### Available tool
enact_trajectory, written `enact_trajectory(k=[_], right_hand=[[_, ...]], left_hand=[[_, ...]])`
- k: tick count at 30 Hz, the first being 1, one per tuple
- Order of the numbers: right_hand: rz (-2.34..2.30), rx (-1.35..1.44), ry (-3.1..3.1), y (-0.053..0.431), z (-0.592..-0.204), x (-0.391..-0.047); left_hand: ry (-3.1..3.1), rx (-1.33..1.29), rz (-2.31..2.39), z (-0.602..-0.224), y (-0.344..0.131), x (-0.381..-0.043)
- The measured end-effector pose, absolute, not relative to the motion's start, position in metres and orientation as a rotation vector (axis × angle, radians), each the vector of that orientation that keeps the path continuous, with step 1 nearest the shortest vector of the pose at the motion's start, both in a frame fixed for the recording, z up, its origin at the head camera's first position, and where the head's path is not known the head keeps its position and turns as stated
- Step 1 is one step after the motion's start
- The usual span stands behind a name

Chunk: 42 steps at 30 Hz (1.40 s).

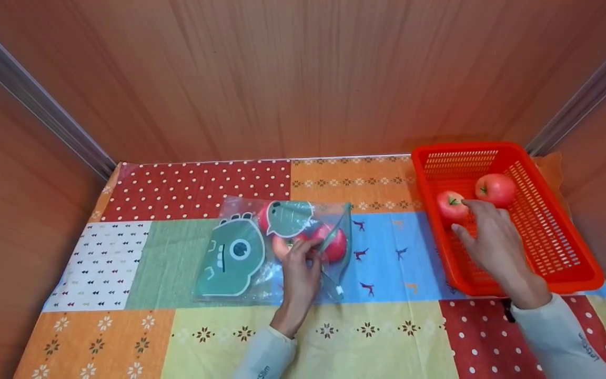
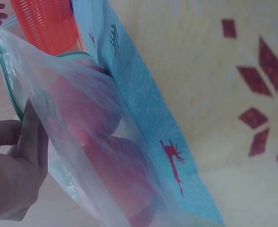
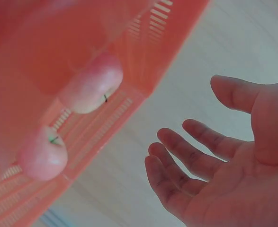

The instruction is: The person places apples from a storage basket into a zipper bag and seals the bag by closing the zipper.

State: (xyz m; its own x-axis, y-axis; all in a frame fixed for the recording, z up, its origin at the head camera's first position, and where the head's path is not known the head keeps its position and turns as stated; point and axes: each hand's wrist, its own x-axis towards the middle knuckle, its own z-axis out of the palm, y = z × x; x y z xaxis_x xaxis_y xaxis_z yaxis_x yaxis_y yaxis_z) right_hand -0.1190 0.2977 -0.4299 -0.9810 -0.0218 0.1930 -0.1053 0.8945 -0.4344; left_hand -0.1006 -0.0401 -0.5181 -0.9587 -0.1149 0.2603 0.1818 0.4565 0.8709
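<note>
A clear zip bag (image 1: pixel 271 284) with a green cartoon monster print lies on the cloth, three red apples (image 1: pixel 334 245) inside it. My left hand (image 1: pixel 301 271) pinches the bag near its open, green-edged end. Seen from the left wrist, fingers (image 2: pixel 30 137) hold the film by the zip line, with apples (image 2: pixel 115 170) blurred behind the plastic. Over the red basket (image 1: pixel 550 287), my right hand (image 1: pixel 495 242) has its fingers spread and nothing in them. Its fingertips are close to the nearer apple (image 1: pixel 449 209); a second apple (image 1: pixel 496 189) sits farther back.
A patchwork cloth (image 1: pixel 324 337) covers the table. Wood-grain panels (image 1: pixel 303 79) stand at the back and on both sides, the right one close to the basket. The white zip slider (image 1: pixel 340 290) is at the bag's near right corner.
</note>
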Motion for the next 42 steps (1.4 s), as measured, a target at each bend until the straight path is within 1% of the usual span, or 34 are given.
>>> enact_trajectory(k=[13, 24, 42], right_hand=[[0.650, 0.079, -2.974, 0.317, -0.423, -0.134], [0.544, 0.137, -3.093, 0.324, -0.420, -0.155], [0.561, 0.184, -3.174, 0.332, -0.430, -0.176]], left_hand=[[-2.419, -0.076, -1.511, -0.518, -0.039, -0.101], [-2.412, -0.058, -1.505, -0.517, -0.038, -0.102], [-2.438, -0.030, -1.497, -0.519, -0.038, -0.099]])
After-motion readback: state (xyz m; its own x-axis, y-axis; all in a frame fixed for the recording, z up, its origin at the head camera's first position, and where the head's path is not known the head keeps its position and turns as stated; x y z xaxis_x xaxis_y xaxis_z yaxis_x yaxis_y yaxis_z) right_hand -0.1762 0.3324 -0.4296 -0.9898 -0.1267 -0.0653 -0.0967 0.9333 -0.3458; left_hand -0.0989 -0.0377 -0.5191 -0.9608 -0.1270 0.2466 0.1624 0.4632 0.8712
